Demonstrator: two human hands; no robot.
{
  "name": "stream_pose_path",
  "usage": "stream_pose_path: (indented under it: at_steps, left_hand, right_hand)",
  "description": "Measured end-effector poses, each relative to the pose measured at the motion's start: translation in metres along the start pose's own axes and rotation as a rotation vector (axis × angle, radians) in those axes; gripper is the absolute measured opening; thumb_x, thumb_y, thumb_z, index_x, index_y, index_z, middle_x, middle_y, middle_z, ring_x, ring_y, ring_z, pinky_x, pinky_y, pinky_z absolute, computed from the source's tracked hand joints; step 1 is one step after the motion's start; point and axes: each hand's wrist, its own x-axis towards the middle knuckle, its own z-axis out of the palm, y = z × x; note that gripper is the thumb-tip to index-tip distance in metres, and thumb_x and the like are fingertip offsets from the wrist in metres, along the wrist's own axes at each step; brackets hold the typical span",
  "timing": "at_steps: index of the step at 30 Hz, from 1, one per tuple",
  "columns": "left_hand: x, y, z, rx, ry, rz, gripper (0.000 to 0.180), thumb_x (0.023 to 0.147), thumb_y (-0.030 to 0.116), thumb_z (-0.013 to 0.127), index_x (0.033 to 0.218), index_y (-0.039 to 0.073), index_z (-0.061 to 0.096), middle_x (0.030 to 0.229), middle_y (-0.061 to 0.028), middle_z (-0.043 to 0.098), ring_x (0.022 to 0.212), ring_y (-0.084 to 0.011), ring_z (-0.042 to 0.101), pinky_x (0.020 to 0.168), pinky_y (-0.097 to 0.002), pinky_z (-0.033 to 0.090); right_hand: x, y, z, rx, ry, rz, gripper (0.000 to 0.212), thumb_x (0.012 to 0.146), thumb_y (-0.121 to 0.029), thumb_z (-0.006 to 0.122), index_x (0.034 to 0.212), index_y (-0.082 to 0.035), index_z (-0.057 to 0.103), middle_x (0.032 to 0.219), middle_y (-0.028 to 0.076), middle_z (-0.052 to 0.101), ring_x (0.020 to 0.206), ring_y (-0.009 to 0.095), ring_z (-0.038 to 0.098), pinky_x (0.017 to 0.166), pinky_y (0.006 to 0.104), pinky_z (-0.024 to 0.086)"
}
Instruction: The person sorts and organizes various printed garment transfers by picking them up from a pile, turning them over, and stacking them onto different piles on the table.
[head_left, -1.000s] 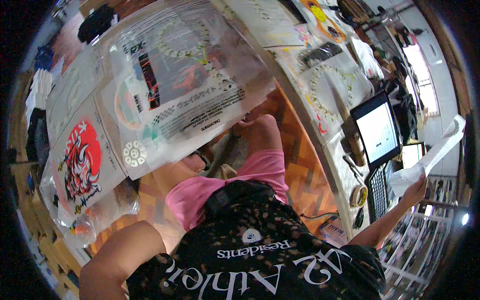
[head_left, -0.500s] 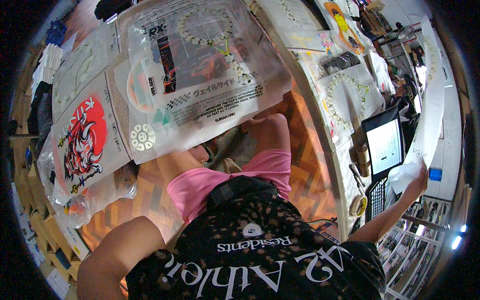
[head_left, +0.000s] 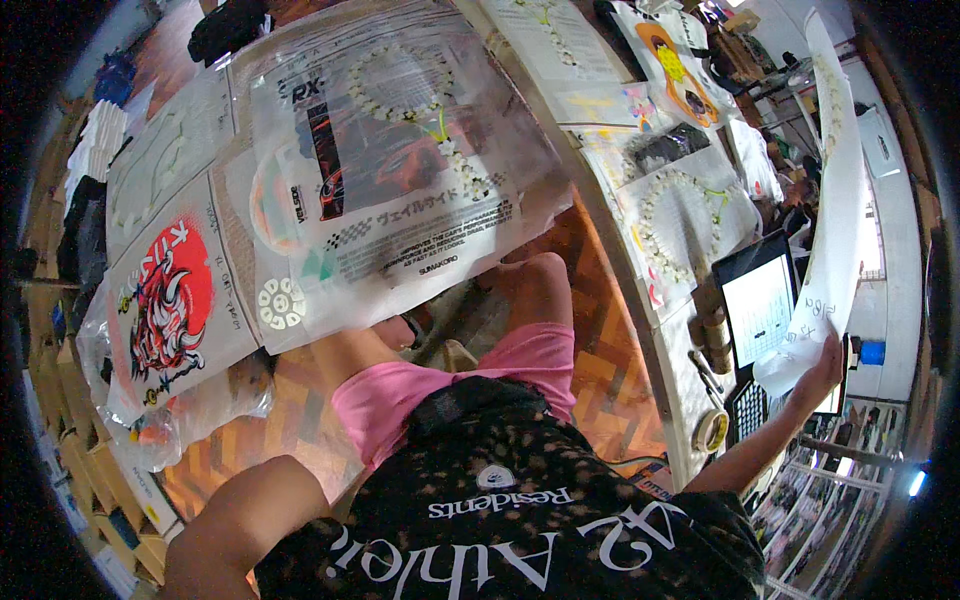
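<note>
My right hand [head_left: 822,368] is raised at the far right, its fingers closed on the lower end of a long translucent sheet [head_left: 832,235]. The sheet hangs upright, bears a pale flower pattern and some handwriting, and its curled lower end overlaps the laptop [head_left: 760,300]. My left upper arm [head_left: 265,500] shows at the lower left, but the hand itself is outside the picture. In front of my knees lie large clear printed films: one with a car design [head_left: 395,190], one with a red-and-black mask design [head_left: 170,300].
On the right-hand table, a roll of tape [head_left: 711,430] lies near the laptop, beyond a film with a flower-garland print [head_left: 685,225]. A yellow-and-orange printed piece [head_left: 675,75] lies farther back. Shelves of packed items [head_left: 820,520] stand at the lower right. Parquet floor shows between the tables.
My right hand and the long sheet have shifted slightly left, covering more of the laptop's edge. The whole view has turned a little. The films stay put.
</note>
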Motion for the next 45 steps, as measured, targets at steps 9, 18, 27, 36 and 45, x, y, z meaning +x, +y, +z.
stream_pose_path:
  at_steps: [9,18,27,36,45]
  left_hand:
    - [0.003,-0.019,-0.005,0.04,-0.002,-0.029,0.039,0.079,0.032,0.059,0.104,0.002,0.052,0.089,-0.0149,0.057,0.083,-0.0294,0.056,0.074,-0.0397,0.044]
    - [-0.035,-0.056,-0.032,0.526,0.39,-0.436,0.05,0.076,0.034,0.067,0.107,-0.002,0.052,0.094,-0.0182,0.059,0.089,-0.0328,0.057,0.079,-0.0413,0.045]
    - [-0.219,-0.206,-0.097,1.983,0.85,-1.297,0.063,0.075,0.034,0.066,0.123,-0.001,0.047,0.129,-0.0228,0.041,0.123,-0.0361,0.036,0.1,-0.0486,0.029]
    - [-0.22,-0.202,-0.099,1.742,1.155,-1.189,0.028,0.077,0.015,0.061,0.103,0.005,0.064,0.118,-0.018,0.055,0.111,-0.0342,0.05,0.094,-0.044,0.04]
    - [-0.242,-0.105,-0.065,0.866,1.52,-0.924,0.048,0.077,0.003,0.06,0.123,0.012,0.055,0.116,-0.0083,0.06,0.091,-0.0169,0.059,0.077,-0.0271,0.048]
  right_hand:
    - [-0.008,-0.013,0.013,0.132,-0.053,0.031,0.036,0.092,-0.02,0.04,0.114,0.0,0.06,0.11,0.013,0.06,0.095,0.024,0.058,0.083,0.034,0.047]
    - [-0.011,-0.007,0.02,0.219,-0.142,-0.017,0.038,0.094,-0.023,0.037,0.114,0.002,0.058,0.114,0.016,0.059,0.096,0.026,0.058,0.078,0.0347,0.051]
    - [-0.027,-0.027,0.033,0.334,-0.188,-0.013,0.038,0.095,-0.023,0.039,0.116,0.004,0.056,0.115,0.015,0.057,0.1,0.025,0.054,0.085,0.0344,0.046]
    - [-0.044,-0.078,0.06,0.218,-0.288,-0.211,0.037,0.094,-0.021,0.039,0.114,0.003,0.058,0.113,0.019,0.058,0.102,0.03,0.053,0.094,0.0374,0.037]
    - [-0.091,-0.169,0.124,0.664,-0.63,-0.31,0.054,0.089,-0.037,0.051,0.118,0.009,0.05,0.115,0.019,0.058,0.103,0.027,0.054,0.092,0.0351,0.041]
